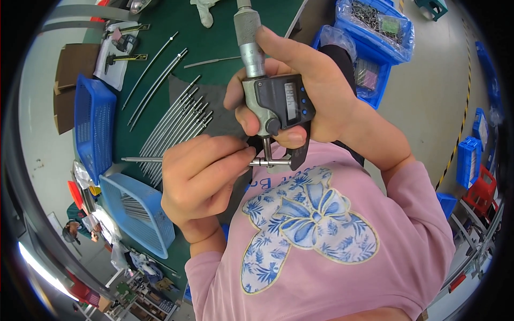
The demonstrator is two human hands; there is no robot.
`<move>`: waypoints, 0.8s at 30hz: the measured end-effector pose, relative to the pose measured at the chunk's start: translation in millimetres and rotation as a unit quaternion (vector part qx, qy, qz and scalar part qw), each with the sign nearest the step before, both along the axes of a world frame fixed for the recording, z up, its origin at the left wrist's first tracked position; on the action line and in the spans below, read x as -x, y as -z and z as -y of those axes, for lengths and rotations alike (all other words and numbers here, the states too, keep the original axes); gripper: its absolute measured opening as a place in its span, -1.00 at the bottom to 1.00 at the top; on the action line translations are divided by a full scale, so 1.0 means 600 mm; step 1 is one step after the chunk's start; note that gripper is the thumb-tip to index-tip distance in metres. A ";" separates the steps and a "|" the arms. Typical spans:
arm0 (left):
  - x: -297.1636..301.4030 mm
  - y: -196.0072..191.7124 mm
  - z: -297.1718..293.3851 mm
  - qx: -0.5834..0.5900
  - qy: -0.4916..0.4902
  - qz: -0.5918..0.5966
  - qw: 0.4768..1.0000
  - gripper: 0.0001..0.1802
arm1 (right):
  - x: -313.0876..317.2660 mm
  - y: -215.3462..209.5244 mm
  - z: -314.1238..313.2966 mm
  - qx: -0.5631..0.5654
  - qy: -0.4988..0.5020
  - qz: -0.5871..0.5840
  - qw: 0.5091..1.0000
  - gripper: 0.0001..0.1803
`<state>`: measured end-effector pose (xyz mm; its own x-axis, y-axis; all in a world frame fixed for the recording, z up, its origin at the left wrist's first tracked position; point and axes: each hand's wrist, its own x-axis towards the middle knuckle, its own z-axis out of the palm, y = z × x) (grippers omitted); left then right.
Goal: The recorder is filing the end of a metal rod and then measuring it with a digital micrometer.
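My left hand (201, 176) pinches a thin metal rod (136, 159) and holds it level. The rod's right end sits between the jaws of a digital micrometer (276, 104) with a grey frame, a small screen and a knurled steel thimble pointing up. My right hand (313, 93) is wrapped around the micrometer's body, with the thumb lying on the thimble. Both hands are raised in front of my pink shirt with its blue butterfly print.
Several long metal rods (174, 120) lie fanned on the green table (214, 32). Two blue mesh baskets (93, 123) (142, 211) stand at the left. Blue bins of bagged parts (375, 24) sit at the upper right, calipers on paper (124, 56) at the upper left. Another person (75, 224) is at the far left.
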<state>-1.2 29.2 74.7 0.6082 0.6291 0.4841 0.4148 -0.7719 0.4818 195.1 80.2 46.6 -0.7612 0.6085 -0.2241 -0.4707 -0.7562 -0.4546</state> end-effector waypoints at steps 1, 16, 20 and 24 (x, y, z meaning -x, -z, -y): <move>0.001 -0.001 0.001 -0.002 0.004 -0.005 1.000 -0.73 | 0.001 0.001 0.000 -0.004 0.001 -0.007 1.000 -0.19; -0.005 0.001 -0.001 -0.018 0.010 0.012 1.000 -0.71 | -0.005 0.007 0.004 0.029 0.014 -0.069 0.997 -0.23; -0.005 0.003 0.002 -0.017 0.006 0.013 1.000 -0.70 | -0.005 0.004 0.002 0.023 0.004 -0.043 0.999 -0.20; -0.008 0.005 0.001 -0.013 0.004 0.020 1.000 -0.71 | -0.007 0.007 0.003 0.020 0.003 -0.045 0.999 -0.17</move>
